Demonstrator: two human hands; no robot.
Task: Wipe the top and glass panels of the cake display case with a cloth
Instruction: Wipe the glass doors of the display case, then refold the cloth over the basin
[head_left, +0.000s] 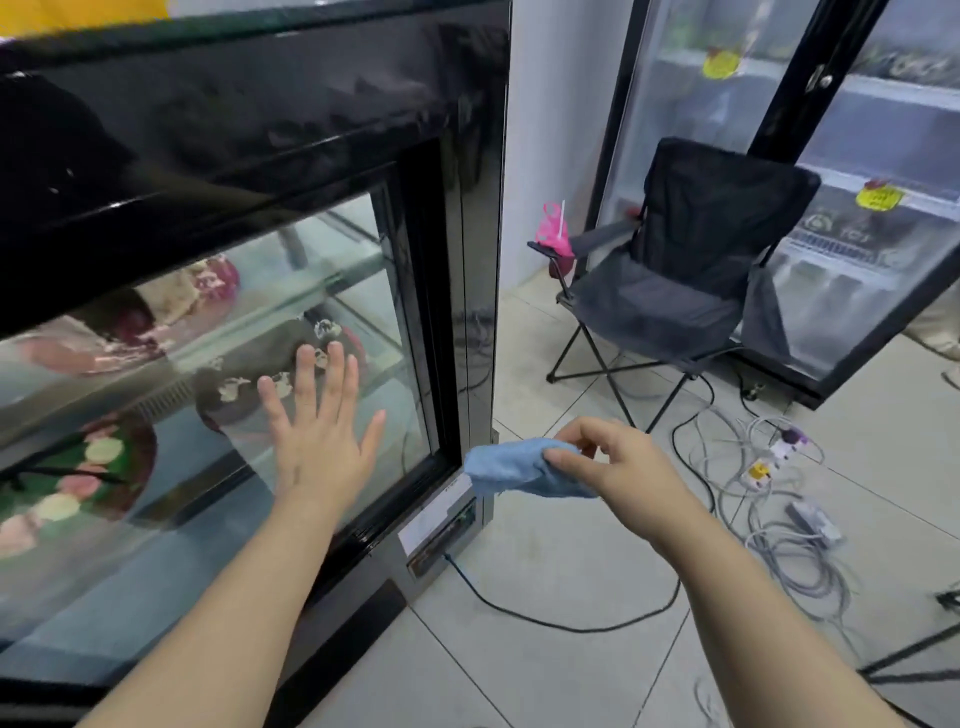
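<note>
The black cake display case (249, 119) fills the left of the view, its glossy top band above a glass panel (374, 260) with several decorated cakes on shelves behind it. My left hand (317, 431) lies flat with spread, straight fingers on the glass near the panel's lower right corner. My right hand (608, 462) pinches a folded light blue cloth (519, 467) between thumb and fingers, held in the air just right of the case's lower corner, apart from the glass.
A dark folding chair (691, 280) with a pink cup (555, 236) in its armrest stands to the right. A tall glass-door fridge (857, 156) stands behind it. Cables and power strips (769, 467) lie across the tiled floor; a black cord (545, 618) runs from the case's base.
</note>
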